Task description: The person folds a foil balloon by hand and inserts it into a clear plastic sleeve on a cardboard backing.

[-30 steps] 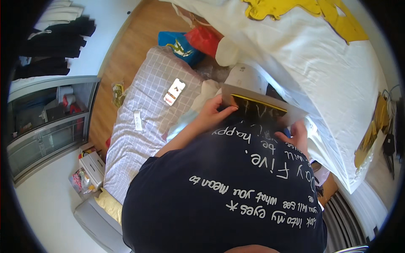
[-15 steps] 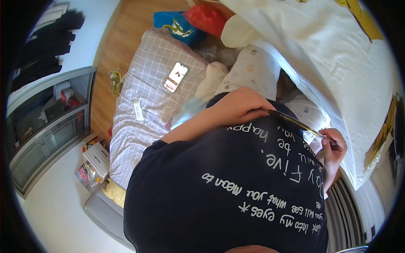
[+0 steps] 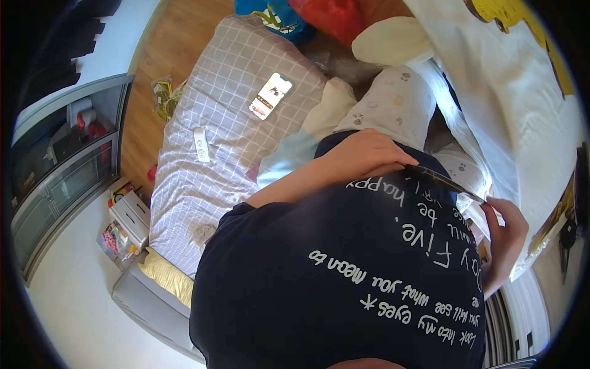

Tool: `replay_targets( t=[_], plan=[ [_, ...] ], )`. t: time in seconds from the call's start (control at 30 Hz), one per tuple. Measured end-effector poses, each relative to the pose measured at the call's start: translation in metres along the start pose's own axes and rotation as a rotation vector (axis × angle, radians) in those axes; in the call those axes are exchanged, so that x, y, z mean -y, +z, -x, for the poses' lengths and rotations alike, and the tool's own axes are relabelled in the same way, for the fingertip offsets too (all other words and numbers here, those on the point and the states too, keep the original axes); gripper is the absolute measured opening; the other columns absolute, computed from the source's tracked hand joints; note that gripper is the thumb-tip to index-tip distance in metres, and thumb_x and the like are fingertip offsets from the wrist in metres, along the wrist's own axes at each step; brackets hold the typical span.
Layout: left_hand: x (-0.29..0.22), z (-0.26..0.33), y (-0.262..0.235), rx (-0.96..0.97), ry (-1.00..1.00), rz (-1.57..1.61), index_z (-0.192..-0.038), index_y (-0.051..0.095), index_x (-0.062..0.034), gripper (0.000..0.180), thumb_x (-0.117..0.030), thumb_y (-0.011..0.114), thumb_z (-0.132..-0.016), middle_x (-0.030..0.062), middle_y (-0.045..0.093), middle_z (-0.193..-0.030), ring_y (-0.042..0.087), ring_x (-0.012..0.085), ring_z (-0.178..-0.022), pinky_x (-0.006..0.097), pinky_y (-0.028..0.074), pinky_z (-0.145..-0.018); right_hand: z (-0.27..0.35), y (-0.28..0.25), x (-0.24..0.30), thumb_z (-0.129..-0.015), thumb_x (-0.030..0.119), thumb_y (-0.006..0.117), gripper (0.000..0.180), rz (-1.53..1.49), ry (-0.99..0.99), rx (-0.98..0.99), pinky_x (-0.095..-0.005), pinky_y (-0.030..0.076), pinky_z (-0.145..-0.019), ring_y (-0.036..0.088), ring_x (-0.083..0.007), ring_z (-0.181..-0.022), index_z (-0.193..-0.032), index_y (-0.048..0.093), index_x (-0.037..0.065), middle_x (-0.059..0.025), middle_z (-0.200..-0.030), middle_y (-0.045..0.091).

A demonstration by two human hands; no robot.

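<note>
My left hand (image 3: 378, 152) is closed at my waist, its fingers and thumb pinching one end of a thin, flat, dark shiny strip (image 3: 447, 182). The strip shows nearly edge-on, so its exact kind cannot be told. Its other end lies at the fingertips of my right hand (image 3: 509, 222), where thumb and forefinger press together on it. Stretched between both hands, the strip slants down to the right in front of my dark T-shirt (image 3: 319, 295).
A lit phone (image 3: 271, 96) and a small white oblong thing (image 3: 201, 145) lie on the checked bed cover (image 3: 239, 55) at left. White cloth (image 3: 510, 104) spreads at right with golden foil pieces (image 3: 530, 24). A red bag (image 3: 335, 18) and a blue bag (image 3: 276, 18) stand beyond.
The view has shifted, so the bed and bags sit higher. My hands still hold the strip's two ends; it has tilted, its golden face now looking dark and thin.
</note>
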State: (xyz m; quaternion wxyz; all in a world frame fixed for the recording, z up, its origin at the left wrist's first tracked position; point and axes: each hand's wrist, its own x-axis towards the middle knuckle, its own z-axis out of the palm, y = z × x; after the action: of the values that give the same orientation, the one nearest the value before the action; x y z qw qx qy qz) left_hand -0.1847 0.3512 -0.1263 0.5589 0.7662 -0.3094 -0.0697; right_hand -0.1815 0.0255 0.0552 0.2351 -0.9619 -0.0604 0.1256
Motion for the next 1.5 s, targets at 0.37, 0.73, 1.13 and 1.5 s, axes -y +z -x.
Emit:
replay_targets(
  t=[0.37,0.73,1.13,1.5],
  plan=[
    [0.020,-0.029,0.028,0.173,0.094,0.144,-0.115,0.074,-0.0163,0.019,-0.019,0.069,-0.097,0.0020,0.075,-0.106,0.069,0.0239,-0.099,0.039,0.051,-0.087,0.208,-0.058,-0.138,-0.091,0.010,0.076,0.020,0.252,0.584,0.084,-0.0316,0.045,-0.060,0.060,-0.0133,-0.066,-0.105,0.073,-0.004,-0.0038,-0.072,0.064],
    [0.045,-0.044,0.064,0.321,-0.009,0.302,-0.108,0.075,-0.0107,0.015,-0.018,0.065,-0.099,0.0067,0.075,-0.101,0.069,0.0296,-0.096,0.042,0.052,-0.085,0.310,0.061,-0.264,-0.087,0.006,0.075,0.014,-0.219,1.003,0.468,-0.0319,0.041,-0.054,0.056,-0.0123,-0.061,-0.098,0.071,-0.002,-0.0029,-0.069,0.061],
    [0.056,-0.048,0.073,0.394,-0.284,0.317,-0.111,0.074,-0.0018,0.038,-0.029,0.047,-0.109,0.0154,0.075,-0.109,0.070,0.0305,-0.103,0.040,0.051,-0.094,0.543,0.061,-0.221,-0.082,0.002,0.073,0.009,-0.946,1.687,0.218,-0.0323,0.036,-0.047,0.052,-0.0112,-0.054,-0.090,0.070,0.001,-0.0020,-0.065,0.057],
    [0.057,-0.075,0.085,0.564,-0.328,0.226,-0.113,0.071,0.0023,0.051,-0.037,0.039,-0.113,0.0144,0.071,-0.106,0.067,0.0251,-0.099,0.035,0.050,-0.090,0.580,0.131,-0.265,-0.077,0.010,0.078,0.030,-0.557,1.822,0.141,-0.0340,0.046,-0.047,0.055,-0.0153,-0.054,-0.105,0.071,0.005,-0.0034,-0.070,0.060]
  ],
)
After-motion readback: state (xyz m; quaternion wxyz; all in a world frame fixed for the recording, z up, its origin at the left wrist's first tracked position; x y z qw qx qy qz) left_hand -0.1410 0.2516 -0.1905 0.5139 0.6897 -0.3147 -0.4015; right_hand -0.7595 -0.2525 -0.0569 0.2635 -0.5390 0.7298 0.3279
